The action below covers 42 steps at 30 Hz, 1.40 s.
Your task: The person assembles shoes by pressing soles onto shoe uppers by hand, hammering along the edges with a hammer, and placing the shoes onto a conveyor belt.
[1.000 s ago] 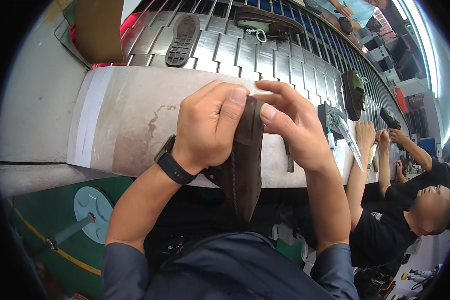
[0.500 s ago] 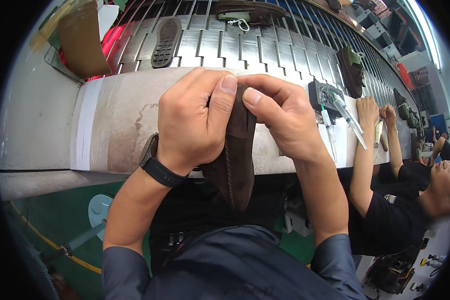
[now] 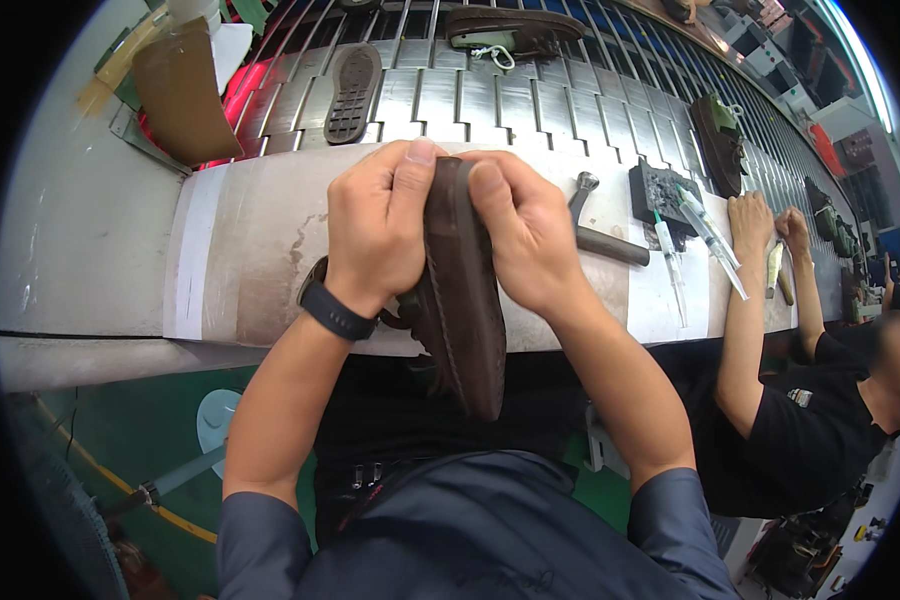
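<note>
A dark brown shoe [image 3: 460, 290] with a stitched seam along its side is held on edge between my hands, over the front edge of the bench. My left hand [image 3: 382, 225], with a dark watch on its wrist, grips the upper part from the left, its thumb near the far end. From the right, my right hand [image 3: 523, 225] clasps the same end, thumb pressed on the sole's edge. Fingertips of both hands are hidden behind the shoe. Just right of my right hand lies a hammer [image 3: 610, 243] on the bench.
Beyond the bench [image 3: 270, 230], a slatted metal conveyor carries a loose sole [image 3: 354, 95] and several shoes. Right of the hammer are a dark block [image 3: 658, 192] and syringes [image 3: 673, 270]. A co-worker's hands [image 3: 755, 225] rest farther right. Cardboard [image 3: 185, 95] stands at the far left.
My right hand has shifted its thumb down over the shoe's edge, and the shoe has turned slightly. The hammer, hidden before behind my right hand, now shows. The view has shifted a little.
</note>
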{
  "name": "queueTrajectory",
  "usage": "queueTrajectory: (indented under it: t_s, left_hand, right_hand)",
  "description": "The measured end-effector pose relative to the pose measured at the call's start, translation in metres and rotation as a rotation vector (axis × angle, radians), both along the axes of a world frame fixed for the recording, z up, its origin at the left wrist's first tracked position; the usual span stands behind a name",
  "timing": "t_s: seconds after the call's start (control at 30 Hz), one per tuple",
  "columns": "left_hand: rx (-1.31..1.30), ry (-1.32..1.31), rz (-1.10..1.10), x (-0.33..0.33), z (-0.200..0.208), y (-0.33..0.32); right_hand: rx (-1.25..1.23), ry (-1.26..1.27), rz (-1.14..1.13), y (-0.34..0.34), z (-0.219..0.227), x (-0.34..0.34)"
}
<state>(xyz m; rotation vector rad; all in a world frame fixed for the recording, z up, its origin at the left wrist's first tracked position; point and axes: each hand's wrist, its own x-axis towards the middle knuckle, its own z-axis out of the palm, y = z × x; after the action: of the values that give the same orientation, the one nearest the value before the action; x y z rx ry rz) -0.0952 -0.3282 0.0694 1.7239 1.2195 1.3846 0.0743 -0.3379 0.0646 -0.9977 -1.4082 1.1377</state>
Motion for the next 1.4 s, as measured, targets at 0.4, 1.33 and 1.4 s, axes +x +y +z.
queueTrajectory:
  t_s: [0.4,1.33,1.4]
  left_hand:
    - [-0.224,0.169,0.181,-0.026,-0.047,0.014]
    - [-0.173,0.176,0.200,-0.021,-0.046,0.007]
    - [-0.153,0.165,0.173,-0.021,-0.045,0.008]
  right_hand:
    - [0.451,-0.941,-0.324,-0.047,-0.052,0.115]
    - [-0.355,-0.203,-0.063,-0.164,0.056,0.064]
    - [-0.384,-0.287,-0.012,-0.152,0.066,0.063]
